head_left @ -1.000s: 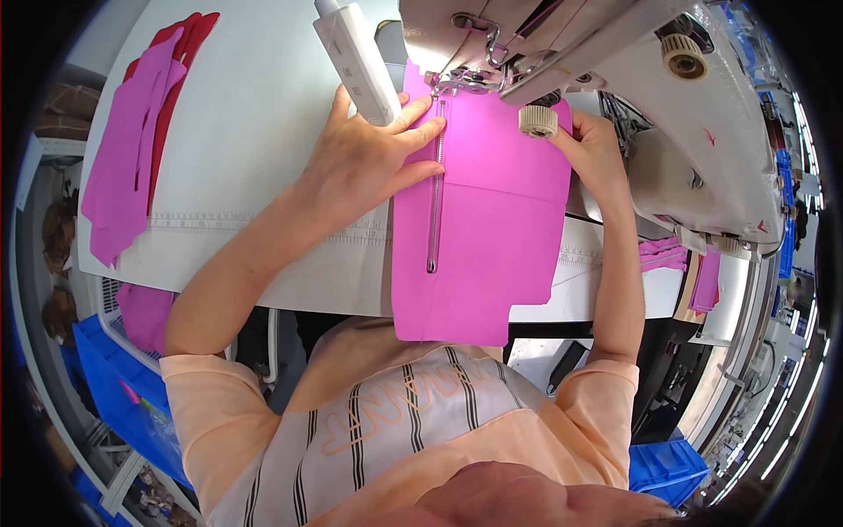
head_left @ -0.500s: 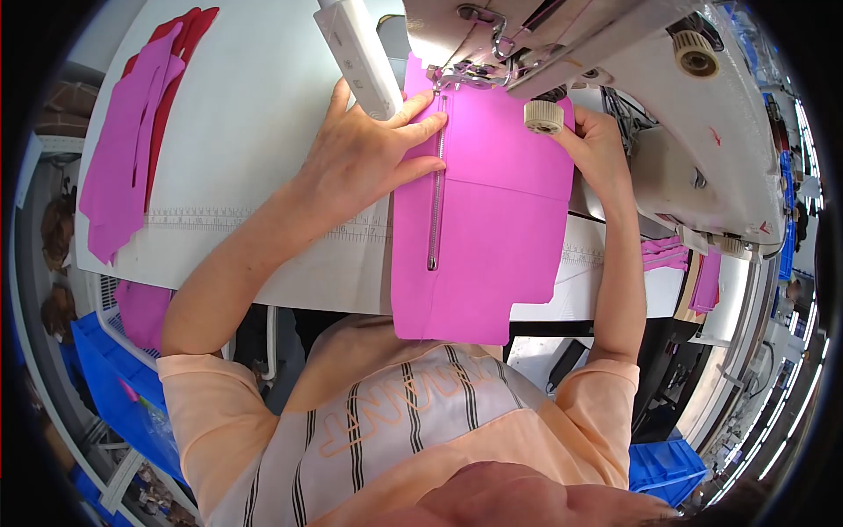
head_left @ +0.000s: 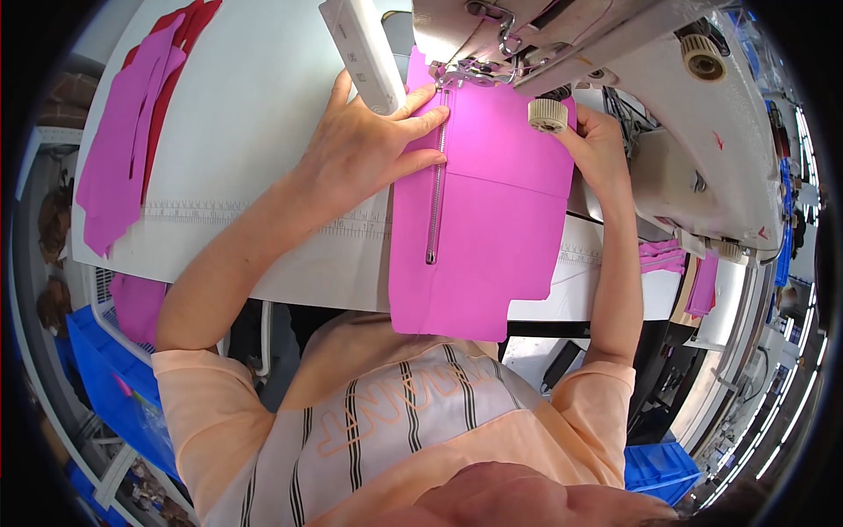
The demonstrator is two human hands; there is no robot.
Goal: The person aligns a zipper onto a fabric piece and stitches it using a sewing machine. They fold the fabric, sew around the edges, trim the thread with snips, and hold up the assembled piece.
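A pink panel (head_left: 500, 228) lies flat on the white table (head_left: 246, 123), with its far end under the metal parts of the sewing machine (head_left: 702, 132). Its near end hangs past the table's near edge. 1 long zipper (head_left: 435, 198) runs from far to near along the panel's left part.

The left hand (head_left: 364, 136) is spread wide, with fingertips on the panel just beside and on the zipper's far part. A white stick-shaped box (head_left: 364, 57) hides some of this hand. The right hand (head_left: 599, 149) holds the panel's right edge between thumb and bent fingers, near a cream knob (head_left: 547, 116).

Far left, pink pieces (head_left: 123, 158) lie over red pieces (head_left: 162, 132).
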